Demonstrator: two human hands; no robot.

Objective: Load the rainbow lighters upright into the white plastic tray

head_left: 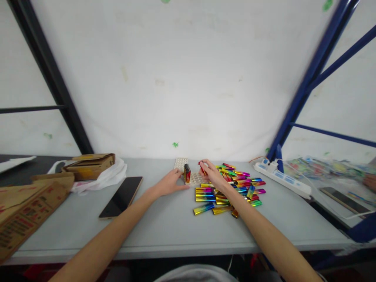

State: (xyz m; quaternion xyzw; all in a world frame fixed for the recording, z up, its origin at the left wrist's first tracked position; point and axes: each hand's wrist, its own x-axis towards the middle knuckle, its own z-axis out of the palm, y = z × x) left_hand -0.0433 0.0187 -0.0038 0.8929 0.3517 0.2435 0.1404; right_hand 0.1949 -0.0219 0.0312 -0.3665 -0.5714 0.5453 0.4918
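A row of lighters [187,173] with dark tops and shiny red and gold bodies stands upright on a white tray [196,180] full of small holes. Beside the row's left side is my left hand [171,182], its thumb and fingers apart, resting at the tray's edge. My right hand [209,170] is raised just over the tray's right part, with fingertips pinched on a red lighter [201,163]. Under and around my right forearm lies a loose heap of shiny multicoloured lighters [205,195] in gold, blue, purple, red and green.
Left of my hands lies a dark phone [121,197]. Further left are cardboard boxes [32,207] and a white plastic bag [108,176]. A white power strip [282,180] lies at right beside a blue metal frame [296,102]. At far right, another person's hand [370,181] shows near colourful packets.
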